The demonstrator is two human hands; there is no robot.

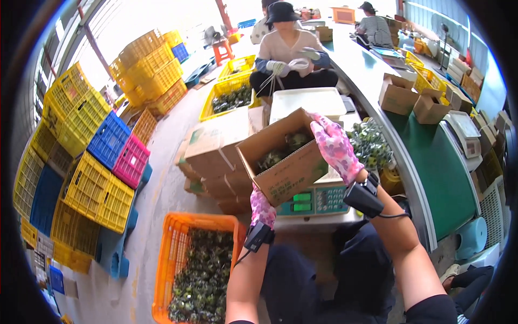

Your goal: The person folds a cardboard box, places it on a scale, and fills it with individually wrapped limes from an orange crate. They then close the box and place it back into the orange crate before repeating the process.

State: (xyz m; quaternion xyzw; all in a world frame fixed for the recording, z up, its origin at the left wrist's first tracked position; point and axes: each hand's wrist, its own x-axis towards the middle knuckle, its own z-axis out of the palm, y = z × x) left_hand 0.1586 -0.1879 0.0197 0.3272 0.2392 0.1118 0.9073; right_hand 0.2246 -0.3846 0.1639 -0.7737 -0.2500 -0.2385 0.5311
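Both hands in pink gloves hold a cardboard box (pixel 280 156) tilted above a scale (pixel 315 201). Left hand (pixel 262 208) w/ fingers under box's lower corner, right hand (pixel 335 147) fingers clamped over top rim. Dark green bundles inside box. Orange crate (pixel 171 254) of same on floor, lower left.

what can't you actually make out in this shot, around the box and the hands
Head view only:
- Cardboard box: its contents are dark and small; its near wall hides how full it is.
- Left hand: fingers under the box, grip hidden.
- Right hand: fingertips over the rim, hidden inside.
- Scale: green display too small to make out, platform covered by the box.
- Orange crate: cut off by the lower edge.
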